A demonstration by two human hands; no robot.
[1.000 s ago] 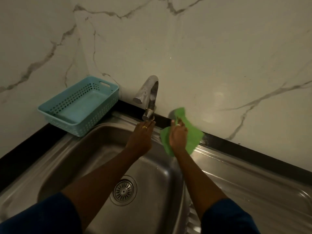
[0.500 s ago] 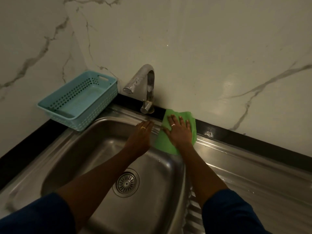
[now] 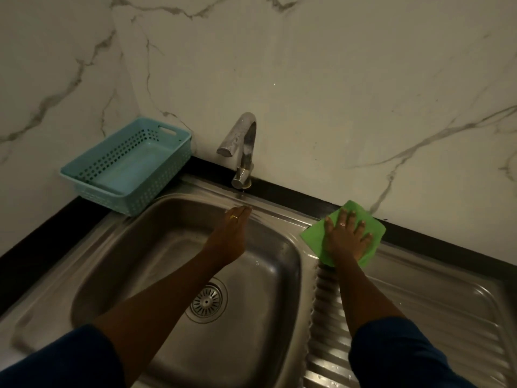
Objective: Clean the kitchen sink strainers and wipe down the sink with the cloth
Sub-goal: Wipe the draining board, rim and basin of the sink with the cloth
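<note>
Sleeves point(image 3: 397, 357): two, dark blue, at the near edge, one on each forearm.
Strainer point(image 3: 206, 301): one, round, slotted, seated flat in the floor of the sink point(image 3: 145, 247).
Drainboard point(image 3: 436, 309): one, ribbed, right of the basin.
Left hand point(image 3: 229, 236): fingers straight and together, holding nothing, tips on the far rim of the basin; one ring.
Right hand point(image 3: 347, 233): flat, fingers spread, pressing on the cloth; one ring.
Cloth point(image 3: 312, 236): one, green, lying flat on the far left corner of the drainboard, one corner pointing left, another toward the wall.
Faucet point(image 3: 242, 152): one, behind the far rim, spout pointing left.
Basket point(image 3: 126, 166): one, turquoise, perforated, far left; long axis runs near-left to far-right.
Wall point(image 3: 335, 93): white marble, grey veins.
</note>
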